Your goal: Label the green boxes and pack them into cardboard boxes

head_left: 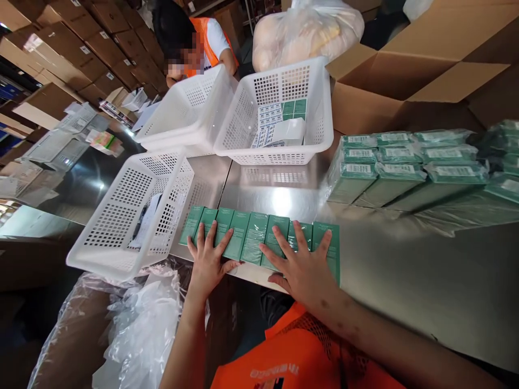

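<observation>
Spreading across the whole view, a steel table [405, 270] carries everything; a big open cardboard carton [405, 81] stands at its far right, and stacks of shrink-wrapped green packs [405, 167] lie in front of it. Three white perforated baskets sit further left: one [279, 108] holds white and green boxes, one [190, 108] is beside it, and a third [125, 216] hangs over the table's near-left edge with papers inside.

Along the near edge lies a row of green boxes [255, 237], side by side, each box's long axis pointing away from the person and the row itself running left to right. The left hand [208, 259] lies flat with fingers spread on the row's left part; the right hand [302, 265] lies flat and spread on its right part. Neither hand is closed around anything; both press down from above, palms nearest the table edge.

A co-worker in an orange vest [206, 38] bends over the far baskets. Print on the boxes is too small to read, and the rightmost packs are blurred and cut off by the frame
</observation>
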Demonstrator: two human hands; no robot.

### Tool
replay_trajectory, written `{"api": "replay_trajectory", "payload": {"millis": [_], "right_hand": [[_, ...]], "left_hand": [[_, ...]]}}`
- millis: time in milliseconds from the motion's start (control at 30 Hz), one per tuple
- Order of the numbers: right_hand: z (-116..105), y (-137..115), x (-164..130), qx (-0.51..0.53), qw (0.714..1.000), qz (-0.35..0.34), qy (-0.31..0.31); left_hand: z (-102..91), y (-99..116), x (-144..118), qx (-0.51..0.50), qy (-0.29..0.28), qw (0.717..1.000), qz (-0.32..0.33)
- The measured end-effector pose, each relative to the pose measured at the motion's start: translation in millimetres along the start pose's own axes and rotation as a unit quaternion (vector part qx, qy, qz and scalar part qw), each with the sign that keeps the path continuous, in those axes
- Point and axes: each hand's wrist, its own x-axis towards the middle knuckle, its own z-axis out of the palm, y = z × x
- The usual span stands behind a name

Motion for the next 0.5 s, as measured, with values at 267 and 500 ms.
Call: {"api": "replay_trajectory", "payload": {"millis": [267,500], "right_hand": [[2.7,1.2,-1.1,0.015,1.0,0.001,0.007],[-0.2,-4.2,0.9,0.061,0.998,0.018,-0.02]], "left_hand": [[-1.8,-6.2,2.6,-0.012,-0.024,0.999,-0.032],[8.9,-20.0,-0.3,0.006,0.016,0.995,-0.096]]}}
